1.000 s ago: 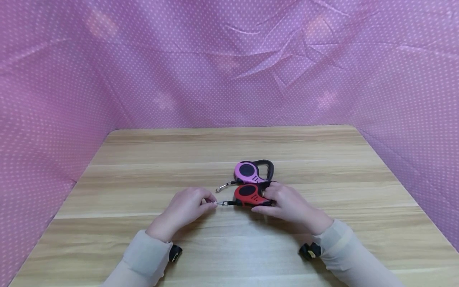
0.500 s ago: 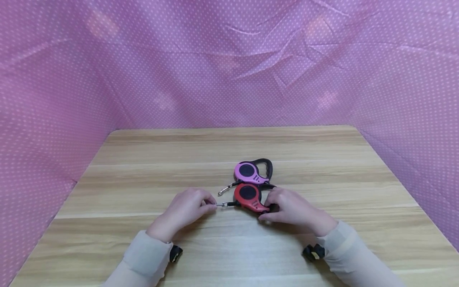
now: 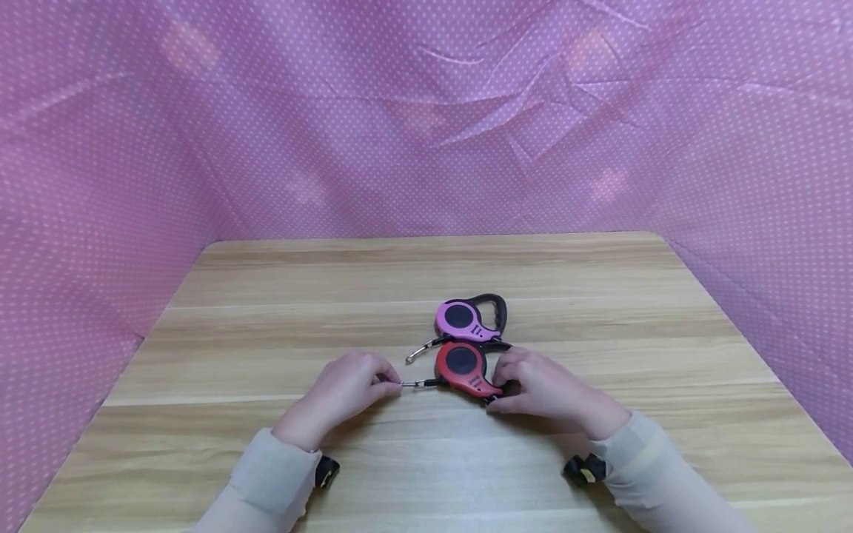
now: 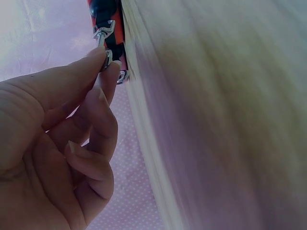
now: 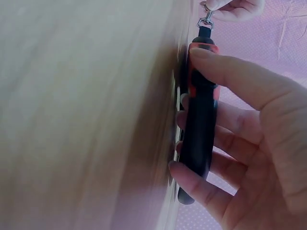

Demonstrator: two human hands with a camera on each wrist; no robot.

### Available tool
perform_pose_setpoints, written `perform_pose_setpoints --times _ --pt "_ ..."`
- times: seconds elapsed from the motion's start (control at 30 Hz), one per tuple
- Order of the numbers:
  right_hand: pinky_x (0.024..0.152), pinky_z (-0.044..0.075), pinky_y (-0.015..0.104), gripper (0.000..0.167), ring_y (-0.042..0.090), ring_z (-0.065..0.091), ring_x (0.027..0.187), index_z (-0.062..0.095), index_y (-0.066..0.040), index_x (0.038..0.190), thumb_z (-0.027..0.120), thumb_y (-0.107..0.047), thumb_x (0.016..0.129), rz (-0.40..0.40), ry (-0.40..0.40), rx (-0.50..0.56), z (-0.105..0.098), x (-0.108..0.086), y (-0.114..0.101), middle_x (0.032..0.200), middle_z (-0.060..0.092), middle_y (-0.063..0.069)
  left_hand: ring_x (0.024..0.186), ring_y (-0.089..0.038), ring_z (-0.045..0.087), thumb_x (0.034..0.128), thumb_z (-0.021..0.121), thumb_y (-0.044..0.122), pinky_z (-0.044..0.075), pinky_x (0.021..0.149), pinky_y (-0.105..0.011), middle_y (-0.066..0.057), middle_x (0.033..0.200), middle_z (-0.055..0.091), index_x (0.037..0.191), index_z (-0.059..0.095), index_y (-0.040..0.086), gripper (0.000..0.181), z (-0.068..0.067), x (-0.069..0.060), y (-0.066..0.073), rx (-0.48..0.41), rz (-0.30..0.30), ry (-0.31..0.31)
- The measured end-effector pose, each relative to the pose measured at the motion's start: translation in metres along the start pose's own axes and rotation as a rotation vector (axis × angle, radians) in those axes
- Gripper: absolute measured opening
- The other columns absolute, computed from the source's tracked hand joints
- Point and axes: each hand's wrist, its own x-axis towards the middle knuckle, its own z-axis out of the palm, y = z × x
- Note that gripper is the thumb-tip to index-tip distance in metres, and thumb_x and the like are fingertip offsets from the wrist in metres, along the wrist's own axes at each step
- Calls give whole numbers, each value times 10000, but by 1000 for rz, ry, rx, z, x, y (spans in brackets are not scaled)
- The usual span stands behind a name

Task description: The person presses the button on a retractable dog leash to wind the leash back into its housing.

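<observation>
A red retractable dog leash (image 3: 461,361) with a black round centre lies on the wooden table. My left hand (image 3: 346,389) pinches its metal clip (image 4: 109,56) between thumb and index finger, the other fingers loosely bent. Curled round the black handle (image 5: 199,129) is my right hand (image 3: 540,389), its thumb on the red casing. Most of that handle is hidden by the hand in the head view. Directly behind, touching or nearly so, rests a pink retractable leash (image 3: 460,316); its clip (image 3: 418,353) points toward the front left.
The light wooden table (image 3: 266,296) extends around both hands. Pink dotted cloth (image 3: 400,148) hangs behind the table and along its sides. A small black device (image 3: 585,468) sits at the right wrist, another (image 3: 326,471) at the left.
The red leash has turned, its handle end swinging toward the front with my right hand. The pink leash has shifted very slightly. My left hand stays nearly still, holding the clip.
</observation>
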Motion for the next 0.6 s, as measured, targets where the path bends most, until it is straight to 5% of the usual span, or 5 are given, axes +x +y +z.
perform_pose_setpoints --times 0.6 --pt "908 544 383 272 158 637 981 748 -132 932 823 -346 781 -43 85 15 -12 -4 13 1026 692 -18 810 -55 610 873 754 292 521 808 -357 131 847 707 828 750 261 55 -5 0 -6 35 -5 -12"
